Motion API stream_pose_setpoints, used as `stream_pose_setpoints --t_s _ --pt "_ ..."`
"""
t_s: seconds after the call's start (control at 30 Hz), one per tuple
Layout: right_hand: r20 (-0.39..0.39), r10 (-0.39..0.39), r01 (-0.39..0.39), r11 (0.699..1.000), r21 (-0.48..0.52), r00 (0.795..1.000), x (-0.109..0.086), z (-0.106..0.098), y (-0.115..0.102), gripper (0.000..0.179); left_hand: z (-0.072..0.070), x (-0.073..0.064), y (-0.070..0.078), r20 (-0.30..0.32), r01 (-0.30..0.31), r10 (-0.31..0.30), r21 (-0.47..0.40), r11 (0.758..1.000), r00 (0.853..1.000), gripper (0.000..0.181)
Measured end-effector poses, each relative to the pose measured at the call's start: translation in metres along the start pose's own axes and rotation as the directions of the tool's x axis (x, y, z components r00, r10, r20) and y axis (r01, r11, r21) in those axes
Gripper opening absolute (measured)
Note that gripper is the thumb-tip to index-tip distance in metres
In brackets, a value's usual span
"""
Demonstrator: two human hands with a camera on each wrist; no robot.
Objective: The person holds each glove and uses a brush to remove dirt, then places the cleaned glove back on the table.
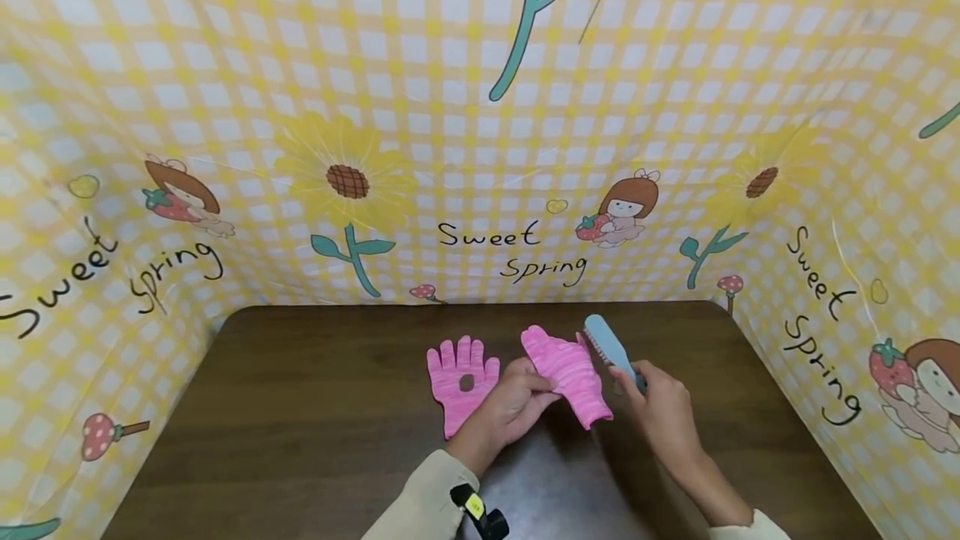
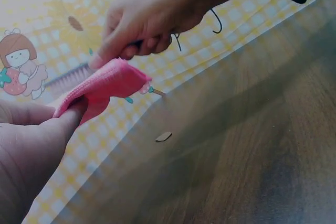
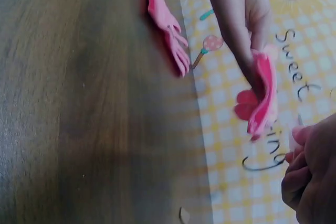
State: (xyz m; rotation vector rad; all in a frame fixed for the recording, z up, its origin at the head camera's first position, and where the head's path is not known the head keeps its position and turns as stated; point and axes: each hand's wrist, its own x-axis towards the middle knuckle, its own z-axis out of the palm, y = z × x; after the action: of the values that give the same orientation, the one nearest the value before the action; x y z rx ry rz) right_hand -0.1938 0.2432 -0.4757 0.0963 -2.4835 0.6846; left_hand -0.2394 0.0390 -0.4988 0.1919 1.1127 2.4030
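My left hand [image 1: 517,402] pinches a pink knitted glove [image 1: 576,373] by its edge, holding it up over the table. In the left wrist view the thumb reaches inside the fold of the glove [image 2: 123,80]. My right hand [image 1: 663,411] grips the handle of a light blue brush [image 1: 609,344], its bristles facing the held glove and close to its edge. A second pink glove [image 1: 452,373] lies flat at the left, fingers pointing away, with a round brown spot in its palm. In the right wrist view the brush is mostly hidden by the right hand [image 3: 315,166].
The dark wooden table [image 1: 300,407] is walled at the back and both sides by a yellow checked cloth [image 1: 465,148]. A small beige flat piece [image 2: 164,136] lies on the table. The left wrist wears a black device [image 1: 483,515] with a yellow label.
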Motion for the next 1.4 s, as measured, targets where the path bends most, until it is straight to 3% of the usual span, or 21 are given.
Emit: stream_pose_setpoints --t_s 0.17,0.3,0.6,0.77,1.0,1.23,1.33,1.4 --pt "0.067 -0.159 0.155 0.985 0.071 0.985 -0.010 -0.003 -0.012 0.014 0.002 0.001 0.004 0.012 0.019 -0.019 -0.017 1.000 1.000 0.055" --pt "0.054 -0.252 0.249 0.967 0.051 0.966 -0.015 -0.001 -0.016 0.014 0.004 0.003 0.006 0.037 0.011 -0.011 -0.009 1.000 0.999 0.057" --pt "-0.026 -0.196 0.195 0.980 -0.025 0.980 -0.009 -0.002 -0.004 0.016 0.007 0.005 0.004 0.060 0.026 -0.026 0.003 1.000 0.998 0.059" --pt "0.004 -0.114 0.115 0.993 -0.019 0.993 -0.008 -0.004 0.002 0.015 0.008 0.004 0.004 0.044 0.044 -0.044 -0.001 0.999 0.998 0.058" --pt "0.001 -0.119 0.119 0.993 -0.012 0.993 -0.005 -0.002 0.005 0.015 0.009 0.004 0.002 0.044 0.033 -0.033 0.005 0.999 0.998 0.057" --pt "0.004 -0.049 0.049 0.999 -0.022 0.999 -0.001 -0.005 0.008 0.018 0.009 0.004 0.002 0.019 0.017 -0.018 0.021 1.000 1.000 0.050" --pt "-0.002 -0.062 0.062 0.998 0.008 0.998 0.000 -0.006 0.001 0.016 0.006 0.004 0.003 0.011 -0.004 0.004 0.033 0.999 1.000 0.048" --pt "0.013 -0.116 0.115 0.992 0.042 0.993 -0.002 -0.006 -0.007 0.014 0.005 0.005 0.004 0.018 -0.016 0.016 0.034 0.999 1.000 0.050"
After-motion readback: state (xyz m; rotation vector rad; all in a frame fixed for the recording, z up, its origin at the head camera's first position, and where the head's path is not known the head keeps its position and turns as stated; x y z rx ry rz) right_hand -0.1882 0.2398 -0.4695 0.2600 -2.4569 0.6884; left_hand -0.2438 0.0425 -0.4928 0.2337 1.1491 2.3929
